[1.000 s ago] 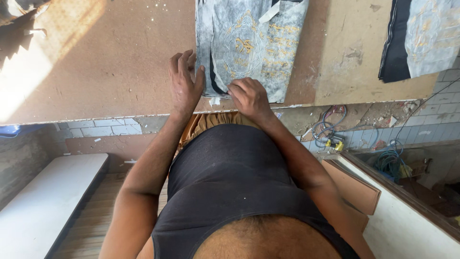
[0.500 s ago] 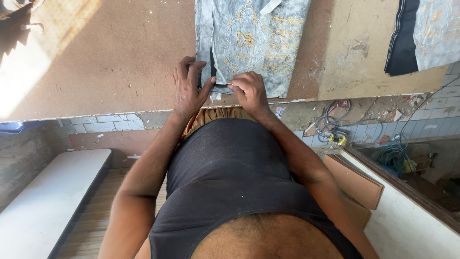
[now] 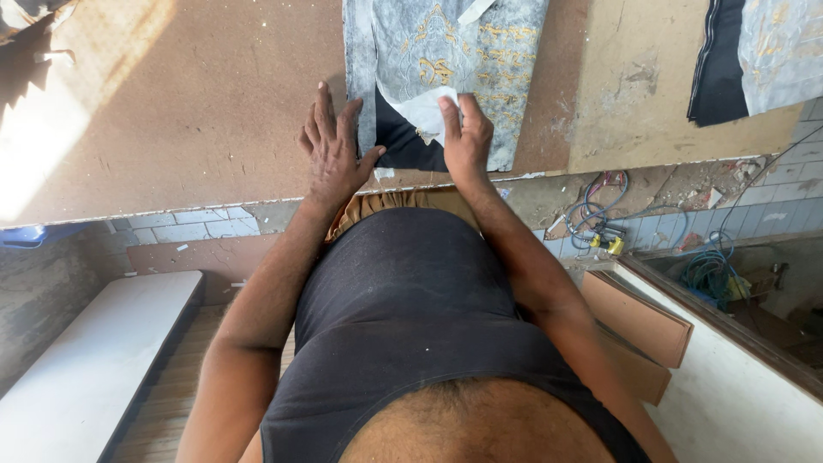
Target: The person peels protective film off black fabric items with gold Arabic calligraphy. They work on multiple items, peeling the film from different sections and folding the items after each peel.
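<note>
At upper centre, a grey gold-patterned cloth [image 3: 446,60] is spread to the brown board's [image 3: 171,111] near edge. The left hand [image 3: 333,154] is laid flat, fingers spread, beside it; a white lining fold [image 3: 429,111] is pinched by the right hand [image 3: 467,137]. Bare board is left open at the upper left.

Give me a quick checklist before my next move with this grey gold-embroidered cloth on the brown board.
1. Left hand flat on the brown wooden board beside the grey gold-embroidered cloth: ok.
2. Right hand on the cloth, touching the white paper piece: ok.
3. Cloth lying flat: not ok, its near corner is turned up, showing dark lining.
4. Cloth fully on the board: ok.
5. Second folded cloth apart: ok.
</note>
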